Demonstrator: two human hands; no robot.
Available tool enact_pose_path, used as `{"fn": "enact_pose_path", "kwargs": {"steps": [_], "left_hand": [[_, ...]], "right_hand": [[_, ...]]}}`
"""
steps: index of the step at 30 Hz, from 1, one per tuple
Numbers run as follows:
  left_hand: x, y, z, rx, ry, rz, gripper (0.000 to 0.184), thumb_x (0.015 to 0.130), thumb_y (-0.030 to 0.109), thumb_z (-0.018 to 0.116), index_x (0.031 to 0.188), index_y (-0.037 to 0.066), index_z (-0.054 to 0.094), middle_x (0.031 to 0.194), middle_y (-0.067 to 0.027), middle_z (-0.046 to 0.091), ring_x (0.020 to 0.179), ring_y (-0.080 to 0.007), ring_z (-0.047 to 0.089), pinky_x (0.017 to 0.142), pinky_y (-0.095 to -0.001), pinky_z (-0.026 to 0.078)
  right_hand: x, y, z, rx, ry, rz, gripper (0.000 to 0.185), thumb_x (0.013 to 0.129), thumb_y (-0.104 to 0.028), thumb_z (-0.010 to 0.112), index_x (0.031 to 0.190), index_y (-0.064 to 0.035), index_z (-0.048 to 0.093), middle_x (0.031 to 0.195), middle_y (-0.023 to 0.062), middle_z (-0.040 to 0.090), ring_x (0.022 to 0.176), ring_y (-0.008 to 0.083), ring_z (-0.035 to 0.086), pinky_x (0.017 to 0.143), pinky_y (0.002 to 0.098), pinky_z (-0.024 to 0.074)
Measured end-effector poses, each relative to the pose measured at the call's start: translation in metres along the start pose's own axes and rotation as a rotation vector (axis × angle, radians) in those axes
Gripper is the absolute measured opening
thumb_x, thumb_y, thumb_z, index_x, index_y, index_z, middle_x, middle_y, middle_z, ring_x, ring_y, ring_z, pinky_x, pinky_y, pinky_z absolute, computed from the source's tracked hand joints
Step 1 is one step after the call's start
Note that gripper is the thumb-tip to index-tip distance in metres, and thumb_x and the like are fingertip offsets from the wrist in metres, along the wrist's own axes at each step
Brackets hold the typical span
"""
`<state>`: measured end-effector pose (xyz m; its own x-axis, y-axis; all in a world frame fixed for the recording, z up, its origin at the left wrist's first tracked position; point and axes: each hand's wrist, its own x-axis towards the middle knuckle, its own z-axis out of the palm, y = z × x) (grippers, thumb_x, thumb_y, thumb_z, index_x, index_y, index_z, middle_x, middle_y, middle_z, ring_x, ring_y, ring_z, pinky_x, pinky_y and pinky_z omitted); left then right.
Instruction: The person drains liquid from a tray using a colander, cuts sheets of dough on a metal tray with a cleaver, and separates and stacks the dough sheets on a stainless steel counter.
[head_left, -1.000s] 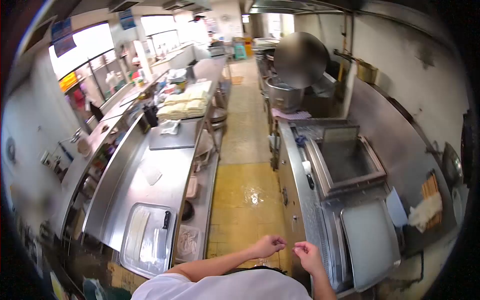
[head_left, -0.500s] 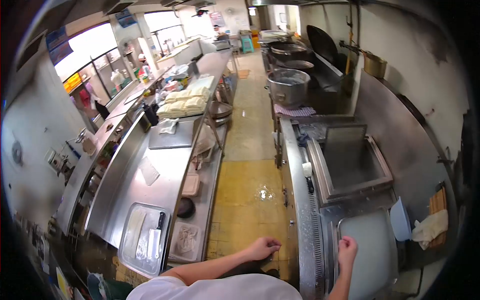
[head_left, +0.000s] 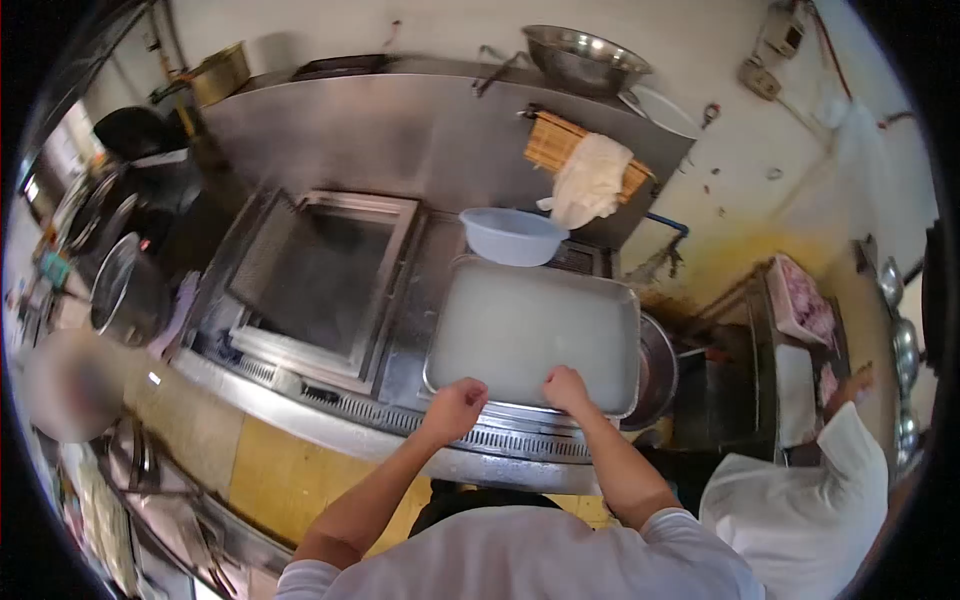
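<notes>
A rectangular metal tray (head_left: 634,345) with a smooth, whitish, cloudy content lies on the steel counter in front of me. My left hand (head_left: 460,405) is over its near left corner, fingers curled inward; whether anything is between them is too small to tell. At the tray's near edge, toward the right, my right hand (head_left: 567,389) has its fingers bent down near the rim. Its fingertips are partly hidden. A pale blue plastic basin (head_left: 513,238) stands at the tray's far edge.
Left of the tray is a square metal-framed vat (head_left: 322,283). A large pot (head_left: 657,370) stands right of the tray. A co-worker in a white shirt (head_left: 790,510) is at the right, near a container of pinkish food (head_left: 802,300). A cloth (head_left: 592,180) hangs behind.
The view has swung right from the aisle to the tray counter. Both my hands have come to the tray's near side. The co-worker at the right has come into view.
</notes>
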<state>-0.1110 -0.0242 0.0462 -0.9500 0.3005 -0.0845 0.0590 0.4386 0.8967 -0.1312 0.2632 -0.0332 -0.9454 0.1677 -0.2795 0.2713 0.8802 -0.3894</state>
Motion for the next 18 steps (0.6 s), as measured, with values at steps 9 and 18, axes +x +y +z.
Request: {"fn": "enact_pose_path", "kwargs": {"steps": [9,18], "left_hand": [[0.096,-0.055,-0.001,0.761,-0.269,0.175,0.026,0.085,0.03,0.067,0.098,0.008,0.075,0.107,-0.0132,0.069,0.103,-0.0379,0.064,0.09,-0.0489,0.051],[0.098,-0.052,-0.032,0.357,0.222,0.367,0.013,0.081,0.011,0.074,0.094,0.01,0.072,0.1,-0.0106,0.069,0.101,-0.0346,0.063,0.095,-0.0471,0.048]], "right_hand": [[-0.054,-0.015,-0.043,0.109,0.326,0.029,0.02,0.082,-0.022,0.066,0.085,-0.0043,0.073,0.091,0.0227,0.069,0.09,0.0415,0.066,0.083,0.048,0.0533],[-0.043,0.074,-0.1,0.02,0.744,0.176,0.029,0.078,-0.013,0.07,0.104,0.0006,0.066,0.109,0.0239,0.063,0.106,0.0427,0.058,0.094,0.0482,0.047]]}}
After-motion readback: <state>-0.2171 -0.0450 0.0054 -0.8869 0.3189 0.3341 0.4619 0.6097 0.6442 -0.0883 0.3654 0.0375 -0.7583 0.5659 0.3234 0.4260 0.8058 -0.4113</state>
